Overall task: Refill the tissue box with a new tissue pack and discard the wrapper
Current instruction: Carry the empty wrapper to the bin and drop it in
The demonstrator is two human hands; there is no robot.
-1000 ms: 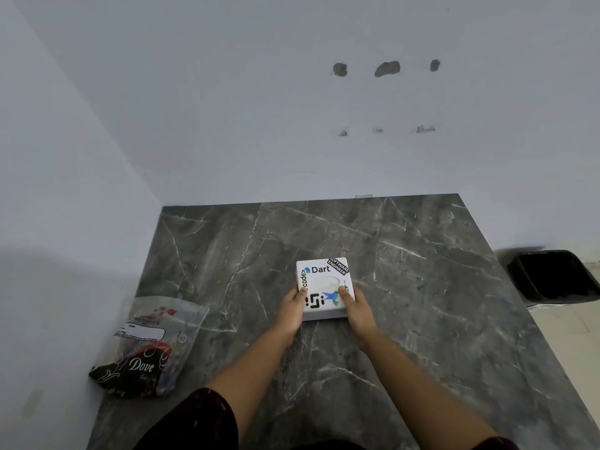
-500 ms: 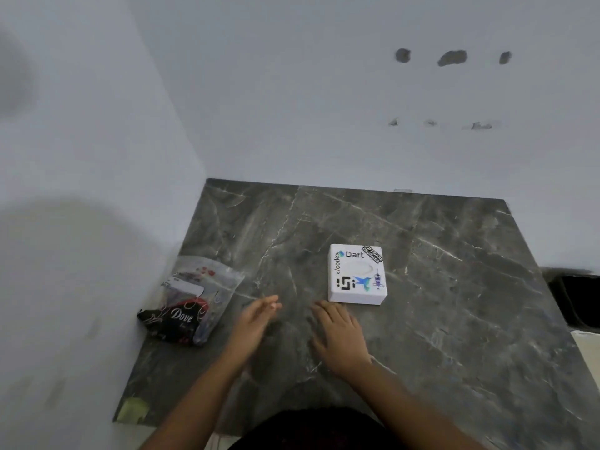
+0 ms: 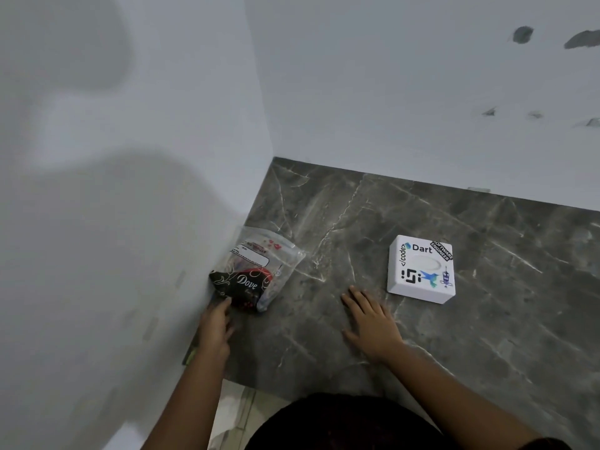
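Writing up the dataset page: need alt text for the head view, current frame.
A person's left hand reaches a clear Dove-printed pack lying against the wall on a dark marble counter, fingertips at its near edge. The right hand rests flat, apart from a closed white stickered tissue box.

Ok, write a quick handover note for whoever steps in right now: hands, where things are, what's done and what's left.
Left hand: open, its fingers just reaching the near edge of the pack; no grip yet.
Right hand: open, flat on the counter, holding nothing.
Pack: at the counter's left edge against the wall, looks sealed in its wrapper.
Box: white with stickers, closed, right of the right hand, untouched.
Done: nothing visible.
Left: pick up the pack, unwrap it, load the box, bin the wrapper. No bin in view.
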